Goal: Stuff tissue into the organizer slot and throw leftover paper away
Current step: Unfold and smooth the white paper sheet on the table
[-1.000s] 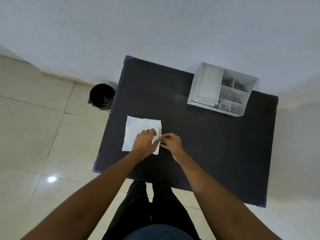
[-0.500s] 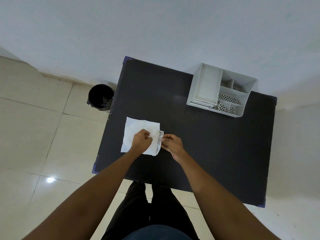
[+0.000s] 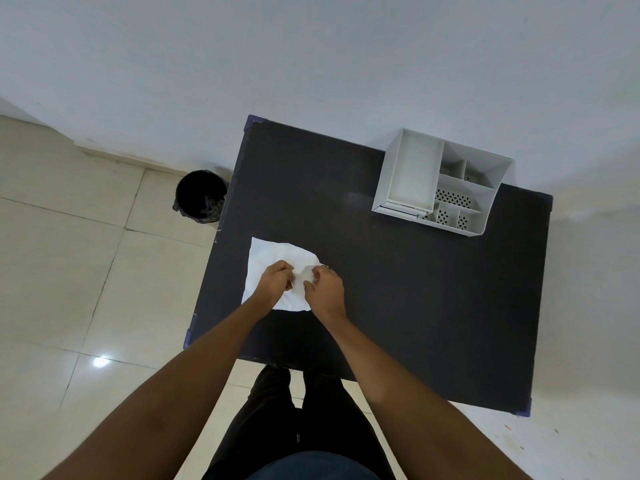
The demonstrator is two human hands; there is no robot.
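Pale floor tiles (image 3: 69,271) and a plain grey-white wall (image 3: 311,64) frame a dark surface (image 3: 415,306) seen from above. At far left, on the floor just beside the surface's edge, stands a black bin (image 3: 200,196) with a dark liner. On the near-left part of the surface lies a white tissue (image 3: 273,256), partly flat, its right side bunched up. Left hand (image 3: 275,284) rests on the tissue with its grip closed around the gathered paper; right hand (image 3: 325,289) meets it from the other side, fingers also pinched on the same crumpled fold. Well apart, at the far right edge against the wall, sits a white organizer (image 3: 441,183) with several open compartments, some with perforated bottoms.
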